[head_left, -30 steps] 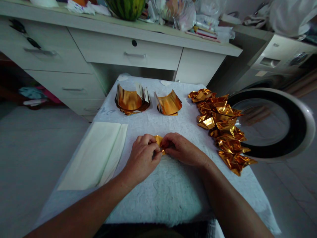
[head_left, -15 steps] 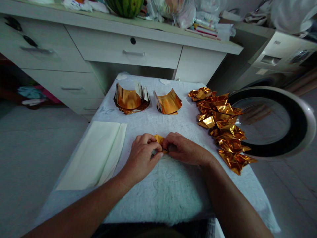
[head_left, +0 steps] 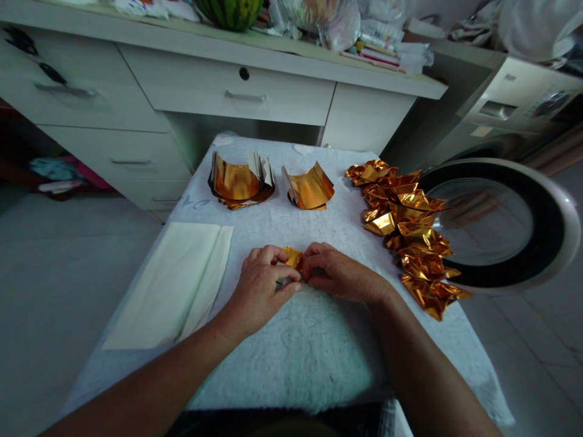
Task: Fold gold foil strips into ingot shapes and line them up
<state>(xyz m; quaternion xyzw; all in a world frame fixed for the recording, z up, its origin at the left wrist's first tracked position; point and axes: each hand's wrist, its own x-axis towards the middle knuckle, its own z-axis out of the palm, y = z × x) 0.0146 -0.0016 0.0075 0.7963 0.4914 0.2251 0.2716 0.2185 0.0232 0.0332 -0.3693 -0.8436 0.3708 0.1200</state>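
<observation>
Between my hands is a small piece of gold foil paper (head_left: pixel 292 257), mostly covered by my fingers. My left hand (head_left: pixel 266 279) pinches its left side, thumb and forefinger closed near the front edge. Fingers of my right hand (head_left: pixel 334 272) are bent closed on its right side. Beyond them stand two stacks of curved gold foil sheets, a thicker left stack (head_left: pixel 237 182) and a thinner right stack (head_left: pixel 311 187). Down the right side runs a row of folded gold foil pieces (head_left: pixel 401 224), overlapping one another.
A folded cream paper sheet (head_left: pixel 168 282) lies at the left of the cloth-covered table (head_left: pixel 291 358). An open washing machine door (head_left: pixel 501 221) stands close by the right edge. Behind is a white drawer desk (head_left: pixel 246 100) with a watermelon (head_left: pixel 230 12) and plastic bags on top.
My fingers have shifted slightly around the gold foil, and a little more of it shows between my hands. The stacks and the folded row have stayed put.
</observation>
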